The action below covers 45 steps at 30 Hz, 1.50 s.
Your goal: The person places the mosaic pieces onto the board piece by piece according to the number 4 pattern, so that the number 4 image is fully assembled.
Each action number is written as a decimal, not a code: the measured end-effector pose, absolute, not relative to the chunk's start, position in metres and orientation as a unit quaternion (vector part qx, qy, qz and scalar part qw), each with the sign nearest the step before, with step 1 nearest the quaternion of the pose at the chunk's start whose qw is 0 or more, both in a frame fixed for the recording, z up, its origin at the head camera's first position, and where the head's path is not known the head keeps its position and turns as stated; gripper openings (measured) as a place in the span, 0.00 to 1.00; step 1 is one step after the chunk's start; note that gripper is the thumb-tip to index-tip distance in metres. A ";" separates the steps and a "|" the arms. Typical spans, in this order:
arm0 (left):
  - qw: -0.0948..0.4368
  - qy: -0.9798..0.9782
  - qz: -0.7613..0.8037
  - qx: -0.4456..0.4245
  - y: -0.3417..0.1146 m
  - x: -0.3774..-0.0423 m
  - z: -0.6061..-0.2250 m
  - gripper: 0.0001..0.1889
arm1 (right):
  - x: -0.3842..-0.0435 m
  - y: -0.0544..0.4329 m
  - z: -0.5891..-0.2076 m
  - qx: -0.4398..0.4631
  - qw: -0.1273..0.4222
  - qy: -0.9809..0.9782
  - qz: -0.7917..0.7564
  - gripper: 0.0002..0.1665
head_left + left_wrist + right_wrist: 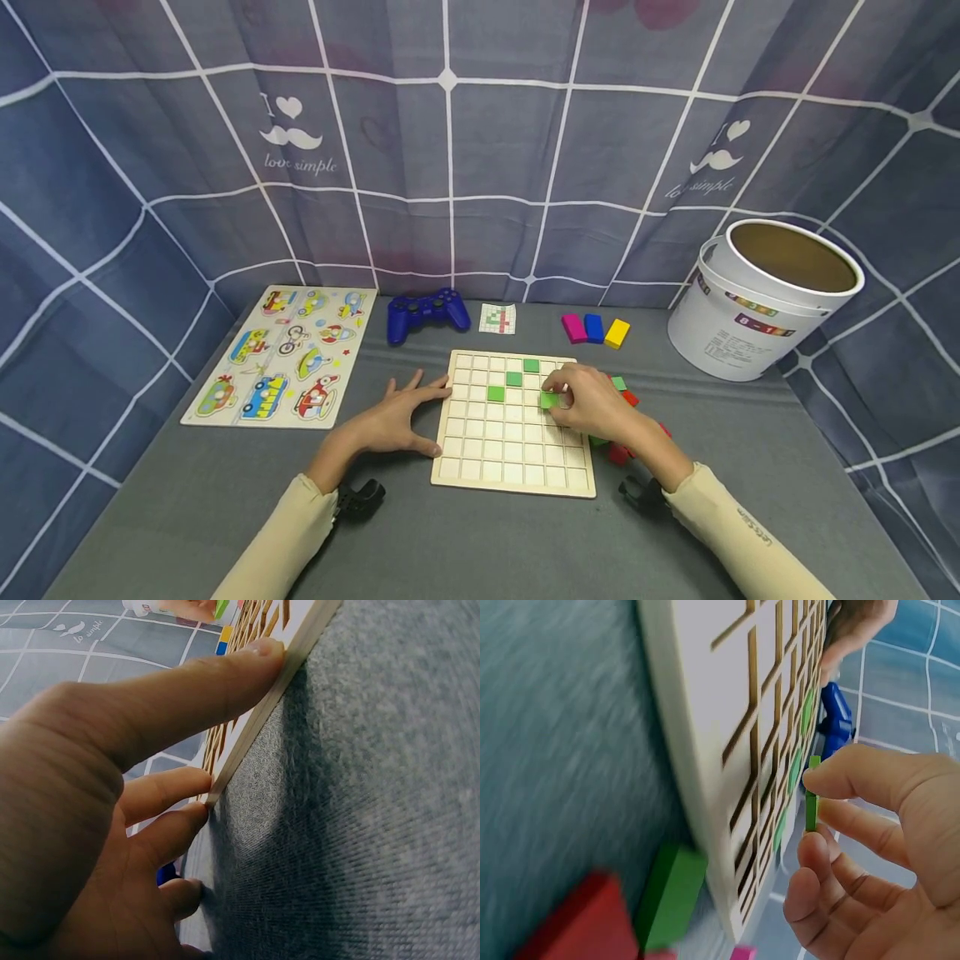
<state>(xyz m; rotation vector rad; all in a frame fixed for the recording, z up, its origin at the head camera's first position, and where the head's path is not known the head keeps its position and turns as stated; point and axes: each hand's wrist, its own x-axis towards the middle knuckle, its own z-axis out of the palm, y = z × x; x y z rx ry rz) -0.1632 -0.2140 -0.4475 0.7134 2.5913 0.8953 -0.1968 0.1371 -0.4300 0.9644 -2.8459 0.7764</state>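
A square wooden grid board (495, 450) lies on the table, with green square tiles (496, 393) sitting in several of its cells in a slanting row. My left hand (397, 417) rests at the board's left edge, fingers spread, thumb and fingertips touching the rim; the left wrist view shows them against the wooden edge (262, 712). Over the right part of the board, my right hand (592, 400) pinches a green tile (811, 796) between thumb and fingers. The right wrist view shows this tile held on edge, apart from the grid.
Loose red and green tiles (618, 454) lie right of the board, partly under my right arm. Behind stand a blue game controller (427, 314), a small pattern card (497, 318) and coloured blocks (593, 328). A picture puzzle board (281, 358) lies left, a white bucket (738, 333) stands right.
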 end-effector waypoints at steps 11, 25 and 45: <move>0.155 0.903 0.314 0.248 -0.214 -0.164 -0.450 0.50 | -0.194 0.104 -0.438 0.328 0.009 -0.906 0.267 0.11; 0.160 0.903 0.314 0.246 -0.215 -0.166 -0.449 0.49 | -0.200 0.059 -0.436 0.356 -0.010 -0.897 0.261 0.13; 0.158 0.904 0.314 0.245 -0.215 -0.164 -0.447 0.50 | -0.206 0.033 -0.436 0.388 -0.046 -0.891 0.233 0.15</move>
